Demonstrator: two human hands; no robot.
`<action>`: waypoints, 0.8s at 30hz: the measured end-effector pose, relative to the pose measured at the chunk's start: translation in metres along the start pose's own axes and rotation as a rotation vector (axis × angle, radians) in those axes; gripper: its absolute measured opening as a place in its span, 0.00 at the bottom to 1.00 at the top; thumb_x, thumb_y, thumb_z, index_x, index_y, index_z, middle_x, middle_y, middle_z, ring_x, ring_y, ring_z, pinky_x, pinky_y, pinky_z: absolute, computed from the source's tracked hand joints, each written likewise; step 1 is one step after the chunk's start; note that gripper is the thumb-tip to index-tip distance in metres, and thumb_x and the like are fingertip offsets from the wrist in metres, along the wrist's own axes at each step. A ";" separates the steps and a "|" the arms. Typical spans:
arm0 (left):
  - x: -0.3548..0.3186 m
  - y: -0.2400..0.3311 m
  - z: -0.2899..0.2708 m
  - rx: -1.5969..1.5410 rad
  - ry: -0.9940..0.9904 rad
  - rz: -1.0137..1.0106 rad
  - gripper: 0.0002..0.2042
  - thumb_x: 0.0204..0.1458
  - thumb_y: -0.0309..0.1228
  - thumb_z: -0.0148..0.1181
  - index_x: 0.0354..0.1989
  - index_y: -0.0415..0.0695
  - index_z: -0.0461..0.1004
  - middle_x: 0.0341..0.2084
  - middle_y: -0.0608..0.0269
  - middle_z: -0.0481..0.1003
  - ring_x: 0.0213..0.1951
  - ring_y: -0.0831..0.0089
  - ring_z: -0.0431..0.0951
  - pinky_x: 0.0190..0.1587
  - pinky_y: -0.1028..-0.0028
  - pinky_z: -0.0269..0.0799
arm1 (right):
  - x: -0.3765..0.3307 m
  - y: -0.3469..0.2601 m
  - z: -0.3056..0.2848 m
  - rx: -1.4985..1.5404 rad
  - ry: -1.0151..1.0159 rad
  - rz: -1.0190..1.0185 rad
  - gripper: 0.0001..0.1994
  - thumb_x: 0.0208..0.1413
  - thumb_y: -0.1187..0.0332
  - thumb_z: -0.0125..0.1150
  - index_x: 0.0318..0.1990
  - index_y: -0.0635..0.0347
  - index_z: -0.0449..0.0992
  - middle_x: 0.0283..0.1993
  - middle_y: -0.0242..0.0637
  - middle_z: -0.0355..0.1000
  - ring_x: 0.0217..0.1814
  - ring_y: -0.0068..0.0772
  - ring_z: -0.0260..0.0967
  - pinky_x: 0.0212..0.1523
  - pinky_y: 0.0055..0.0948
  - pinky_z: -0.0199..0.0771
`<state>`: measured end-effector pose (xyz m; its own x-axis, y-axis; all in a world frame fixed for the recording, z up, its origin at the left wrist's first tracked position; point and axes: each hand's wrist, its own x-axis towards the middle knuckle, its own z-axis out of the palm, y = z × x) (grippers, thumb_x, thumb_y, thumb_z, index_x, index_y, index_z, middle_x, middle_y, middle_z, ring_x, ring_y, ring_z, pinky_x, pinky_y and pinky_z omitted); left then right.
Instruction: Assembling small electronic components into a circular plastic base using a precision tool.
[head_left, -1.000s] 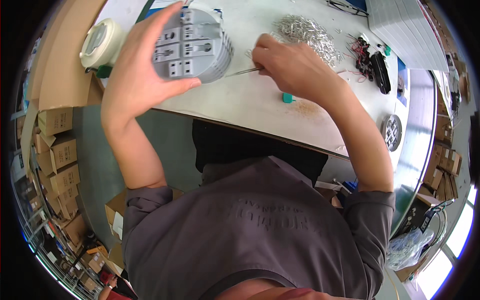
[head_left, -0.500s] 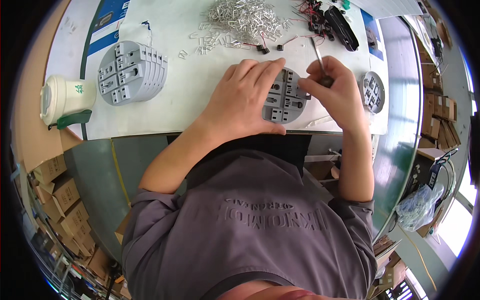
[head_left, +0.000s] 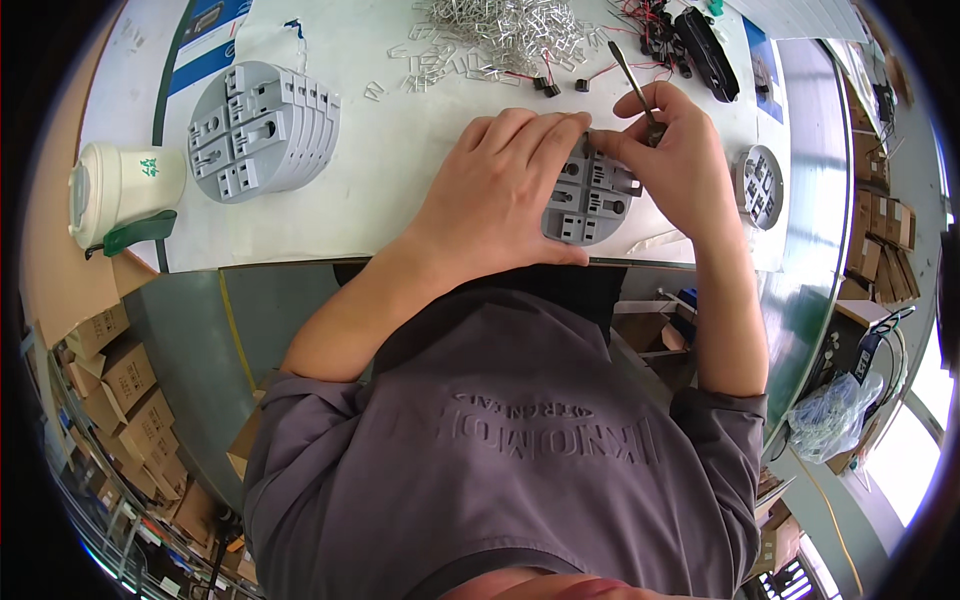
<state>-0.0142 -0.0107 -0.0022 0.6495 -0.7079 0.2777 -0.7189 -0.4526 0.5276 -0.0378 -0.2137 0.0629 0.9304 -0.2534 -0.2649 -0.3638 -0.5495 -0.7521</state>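
A grey round plastic base (head_left: 594,203) with slots and raised blocks lies near the table's front edge. My left hand (head_left: 500,190) is closed around its left side, fingers at the far edge and thumb at the near edge. My right hand (head_left: 680,155) grips a slim metal tool (head_left: 628,70), maybe a screwdriver; its shaft points up and away, and its other end is hidden in the palm. The thumb and a finger of that hand reach the base's far edge, close to my left fingertips. What they touch there is hidden.
A stack of similar grey bases (head_left: 262,135) stands at the left, beside a white tub (head_left: 135,195) with a green handle. Small metal clips (head_left: 510,35) are heaped at the back. Black parts with red wires (head_left: 660,35) and a black case (head_left: 706,55) lie back right. Another round piece (head_left: 760,187) lies right.
My right fingertips have moved from the base's right side to its far edge, and the metal tool leans further left. My left hand keeps its hold. The whole view has shifted slightly.
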 end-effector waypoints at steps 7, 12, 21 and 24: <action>-0.010 -0.005 -0.025 -0.025 0.117 0.022 0.45 0.43 0.52 0.79 0.69 0.44 0.68 0.63 0.61 0.73 0.60 0.62 0.71 0.64 0.60 0.66 | -0.023 0.024 -0.001 -0.138 0.143 -0.362 0.13 0.53 0.75 0.76 0.47 0.60 0.87 0.43 0.33 0.79 0.27 0.21 0.67 0.30 0.20 0.70; -0.032 -0.023 -0.036 -0.036 0.178 -0.043 0.30 0.51 0.39 0.76 0.61 0.42 0.75 0.60 0.59 0.74 0.55 0.62 0.73 0.59 0.61 0.70 | -0.029 0.067 0.020 -0.290 0.250 -0.654 0.17 0.52 0.75 0.77 0.51 0.56 0.88 0.52 0.36 0.79 0.27 0.23 0.68 0.28 0.22 0.71; -0.012 -0.018 -0.039 -0.144 0.230 -0.099 0.17 0.53 0.25 0.73 0.52 0.40 0.82 0.47 0.61 0.80 0.43 0.66 0.79 0.48 0.69 0.76 | -0.053 0.067 0.036 -0.293 0.444 -0.632 0.24 0.50 0.76 0.76 0.58 0.53 0.86 0.59 0.38 0.79 0.28 0.25 0.71 0.27 0.24 0.71; 0.015 0.006 -0.041 -0.356 0.116 -0.106 0.15 0.52 0.22 0.72 0.50 0.40 0.83 0.39 0.63 0.80 0.35 0.68 0.78 0.41 0.69 0.76 | -0.060 0.068 0.042 -0.392 0.410 -0.591 0.26 0.49 0.74 0.77 0.59 0.52 0.85 0.61 0.38 0.78 0.28 0.26 0.72 0.27 0.25 0.72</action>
<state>0.0008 -0.0018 0.0377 0.7538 -0.5923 0.2846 -0.5284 -0.2890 0.7983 -0.1169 -0.2027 0.0022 0.9107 -0.0638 0.4081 0.1218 -0.9026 -0.4130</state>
